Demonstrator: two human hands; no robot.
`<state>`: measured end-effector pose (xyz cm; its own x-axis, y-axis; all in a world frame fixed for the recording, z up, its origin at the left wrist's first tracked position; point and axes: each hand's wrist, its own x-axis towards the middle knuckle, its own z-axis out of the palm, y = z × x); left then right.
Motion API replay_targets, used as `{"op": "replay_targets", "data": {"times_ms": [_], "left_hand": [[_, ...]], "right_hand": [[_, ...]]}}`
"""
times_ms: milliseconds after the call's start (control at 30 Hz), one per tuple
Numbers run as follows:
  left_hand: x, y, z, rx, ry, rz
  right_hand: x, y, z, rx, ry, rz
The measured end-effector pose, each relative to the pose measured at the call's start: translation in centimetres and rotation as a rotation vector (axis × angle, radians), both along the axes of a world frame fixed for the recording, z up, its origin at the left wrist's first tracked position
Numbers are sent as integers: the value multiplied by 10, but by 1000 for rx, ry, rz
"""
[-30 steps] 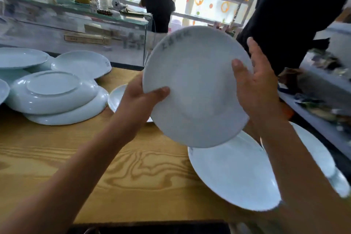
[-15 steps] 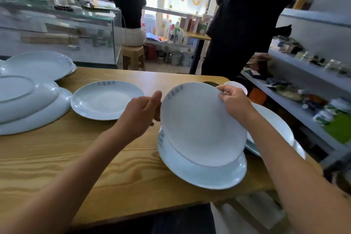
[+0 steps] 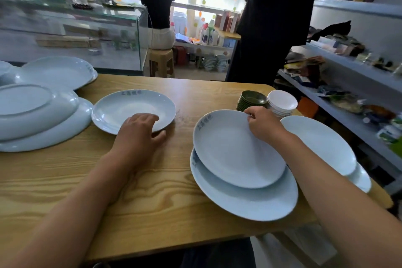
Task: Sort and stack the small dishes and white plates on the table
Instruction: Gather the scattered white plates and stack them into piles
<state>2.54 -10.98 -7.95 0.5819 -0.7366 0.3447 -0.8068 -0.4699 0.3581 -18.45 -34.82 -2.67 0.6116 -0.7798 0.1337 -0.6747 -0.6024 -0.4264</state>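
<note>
At the far left of the surface (image 3: pixel 152 191) sat a pile of oval platters (image 3: pixel 39 115), cut off by the frame edge, so their count was unclear. Just right of them lay a lone plate (image 3: pixel 132 107) with blurred lettering on its rim. The left hand (image 3: pixel 139 131) rested on its near edge, fingers lightly bent over the rim and thumb down by the wood; whether it gripped or only touched, I could not tell. Further right, a smaller plate (image 3: pixel 230 152) lay on a larger plate (image 3: pixel 245 200), off-centre, and the right hand (image 3: pixel 261 125) pinched its far rim. Behind stood green dishes (image 3: pixel 252 100) and white dishes (image 3: pixel 282 102), each stacked. More plates (image 3: pixel 319 143) at the far right were partly hidden by the arm.

It looked like one plate was just being placed and the lone one was next; that would need a firm lift across and a level set-down on the stack.
</note>
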Motion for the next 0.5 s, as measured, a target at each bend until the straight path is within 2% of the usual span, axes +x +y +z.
{"op": "replay_targets", "data": {"times_ms": [100, 333, 500], "left_hand": [[7, 3, -2, 160, -36, 93], [1, 4, -3, 313, -24, 211], [-11, -3, -6, 344, 42, 305]], "right_hand": [[1, -1, -3, -8, 1, -23], [1, 0, 0, -18, 14, -35], [12, 15, 7, -380, 21, -1]]}}
